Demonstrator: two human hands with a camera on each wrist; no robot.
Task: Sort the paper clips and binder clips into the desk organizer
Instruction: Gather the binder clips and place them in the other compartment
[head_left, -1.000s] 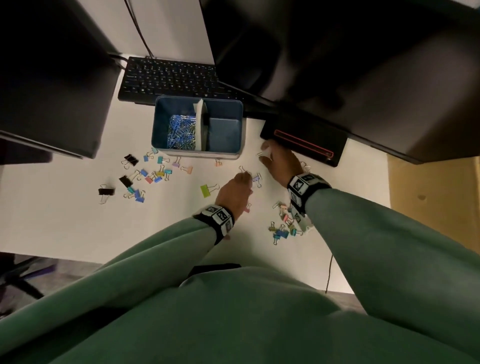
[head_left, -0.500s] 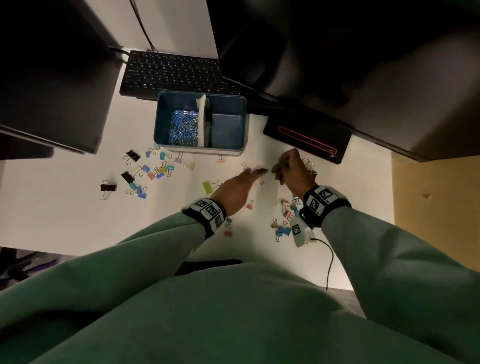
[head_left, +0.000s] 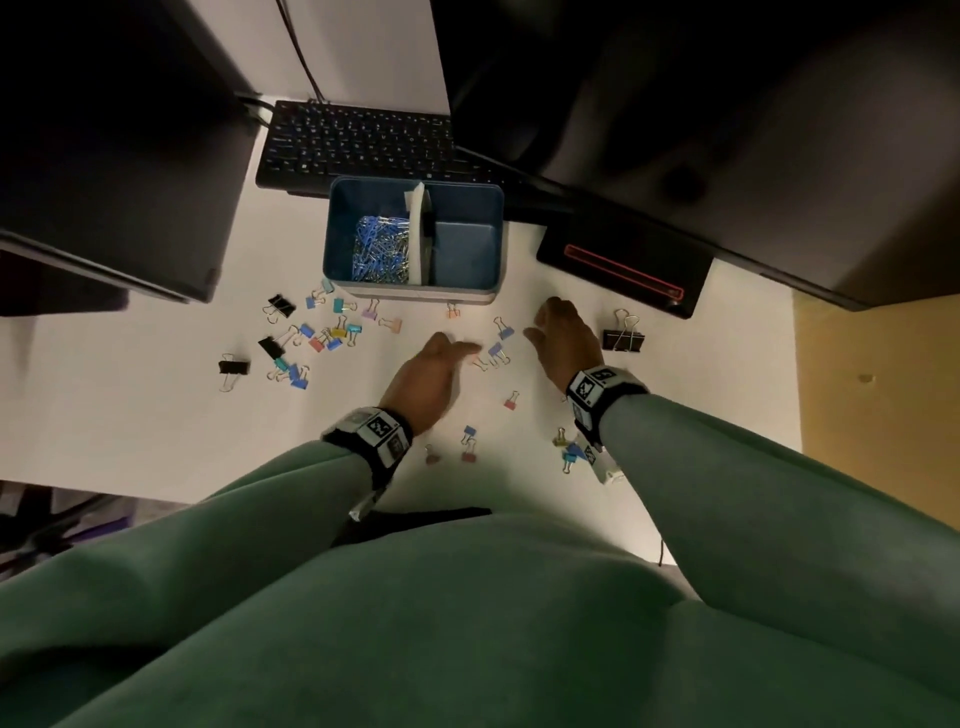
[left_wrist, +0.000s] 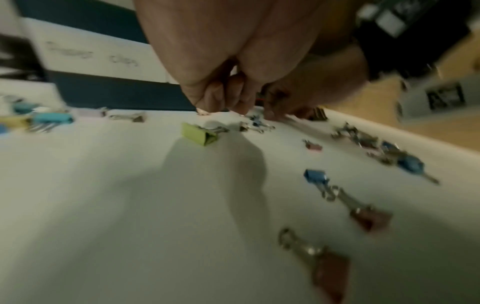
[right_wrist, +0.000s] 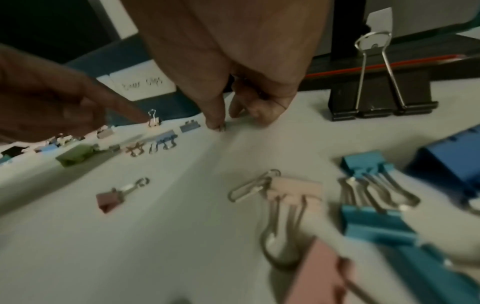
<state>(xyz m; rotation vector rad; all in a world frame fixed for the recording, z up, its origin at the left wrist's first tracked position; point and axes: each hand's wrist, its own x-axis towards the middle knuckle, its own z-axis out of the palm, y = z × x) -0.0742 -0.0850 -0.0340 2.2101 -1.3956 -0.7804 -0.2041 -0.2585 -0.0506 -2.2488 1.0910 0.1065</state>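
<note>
A white desk (head_left: 130, 415) seen from above. At its far side stands a blue organizer (head_left: 413, 291) with two compartments: the left one holds a heap of paper clips (head_left: 379, 249), the right one looks bare. Small coloured binder clips (head_left: 332, 332) lie scattered near it, mostly to the left. The left hand (head_left: 431, 374) reaches forward, fingers extended toward a blue clip (head_left: 496, 352), holding nothing visible. The right hand (head_left: 563, 338) has its fingertips down on the desk; whether they pinch anything cannot be told. A large black binder clip (head_left: 623, 338) sits just right of it.
</note>
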